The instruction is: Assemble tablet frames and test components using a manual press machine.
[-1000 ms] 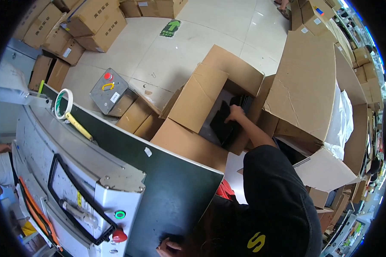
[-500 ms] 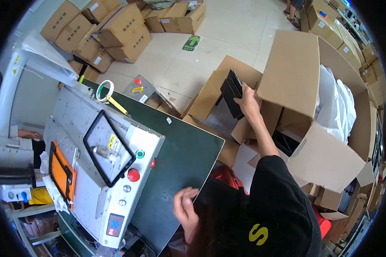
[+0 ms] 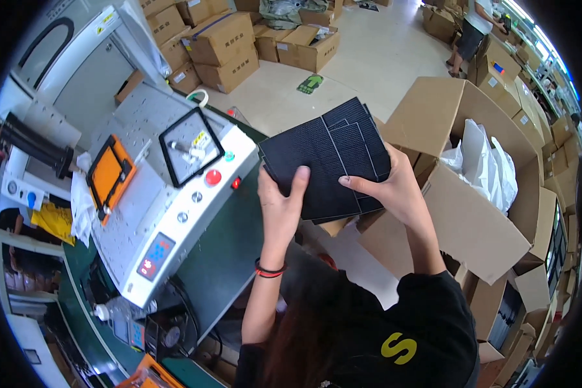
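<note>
Both hands hold up a stack of thin black panels (image 3: 297,152) with fine lines across them, like small solar panels; their edges are fanned unevenly. My left hand (image 3: 279,210) grips the lower left side, thumb on the face. My right hand (image 3: 401,187) closes on the right edge, its thumb pressed on the front. The stack is held between the bench and the open cartons. On the grey plate of a white machine (image 3: 194,210) to the left lie a black rectangular frame (image 3: 168,161) and an orange fixture (image 3: 130,169).
A large open carton (image 3: 485,223) with white plastic bags (image 3: 482,165) stands at right. The green bench top (image 3: 223,258) runs below the machine. Stacked cartons (image 3: 223,45) line the far floor. Another person (image 3: 475,29) stands at the far right. A tape roll (image 3: 200,97) sits behind the machine.
My right hand has lifted the panels out of the carton and brought them leftward and nearer. My left hand has risen from the bench edge and taken hold of them.
</note>
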The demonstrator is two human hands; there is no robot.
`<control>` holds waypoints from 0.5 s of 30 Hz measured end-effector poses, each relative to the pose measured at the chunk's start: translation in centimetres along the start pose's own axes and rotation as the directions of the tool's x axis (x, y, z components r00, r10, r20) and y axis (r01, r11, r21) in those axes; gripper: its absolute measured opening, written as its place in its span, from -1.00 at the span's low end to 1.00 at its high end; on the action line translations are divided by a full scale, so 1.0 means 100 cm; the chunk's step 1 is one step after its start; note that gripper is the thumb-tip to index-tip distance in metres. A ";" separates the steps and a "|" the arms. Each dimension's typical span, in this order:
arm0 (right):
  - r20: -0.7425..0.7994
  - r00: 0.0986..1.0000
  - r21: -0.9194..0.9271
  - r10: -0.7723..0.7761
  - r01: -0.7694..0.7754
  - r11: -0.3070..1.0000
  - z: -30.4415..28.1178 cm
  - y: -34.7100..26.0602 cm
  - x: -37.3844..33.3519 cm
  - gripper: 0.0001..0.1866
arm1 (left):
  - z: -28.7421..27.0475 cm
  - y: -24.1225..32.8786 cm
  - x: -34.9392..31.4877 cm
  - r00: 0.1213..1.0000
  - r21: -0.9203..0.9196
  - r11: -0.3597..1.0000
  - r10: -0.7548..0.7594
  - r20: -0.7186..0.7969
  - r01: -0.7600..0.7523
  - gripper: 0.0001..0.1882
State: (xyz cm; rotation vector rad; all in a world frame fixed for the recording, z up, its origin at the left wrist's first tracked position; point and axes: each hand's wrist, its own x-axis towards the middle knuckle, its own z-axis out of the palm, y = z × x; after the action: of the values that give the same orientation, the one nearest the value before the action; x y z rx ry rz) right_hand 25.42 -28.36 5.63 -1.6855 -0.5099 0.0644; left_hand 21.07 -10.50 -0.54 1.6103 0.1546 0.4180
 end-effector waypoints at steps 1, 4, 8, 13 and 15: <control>0.100 0.993 -0.018 0.059 -0.057 0.998 -0.003 -0.009 -0.009 -0.52 | -0.003 -0.001 -0.014 0.972 0.168 0.975 0.171 -0.164 -0.143 -0.38; 0.263 0.956 0.027 0.126 -0.137 0.990 0.010 -0.008 -0.044 -0.52 | -0.016 0.004 -0.077 0.946 0.058 0.987 0.162 -0.280 -0.152 -0.52; 0.446 0.873 -0.090 0.196 -0.175 0.981 0.024 0.018 -0.100 -0.53 | -0.023 -0.020 -0.166 0.919 0.375 0.910 -0.016 -0.395 0.177 -0.61; 0.611 0.721 -0.403 0.326 -0.071 0.912 0.046 0.034 -0.177 -0.50 | -0.031 -0.056 -0.266 0.942 0.558 0.797 -0.039 -0.333 0.231 -0.59; 0.612 0.681 -0.464 0.402 -0.102 0.880 0.054 0.018 -0.190 -0.48 | -0.038 -0.060 -0.283 0.966 0.194 0.947 -0.239 -0.097 0.254 -0.55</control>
State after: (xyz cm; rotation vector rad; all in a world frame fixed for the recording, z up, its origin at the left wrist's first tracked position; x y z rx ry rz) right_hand 7.14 -30.49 -1.74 -2.1112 -0.8857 0.9030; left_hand -5.49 -16.27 -11.21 1.7524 0.4629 0.2719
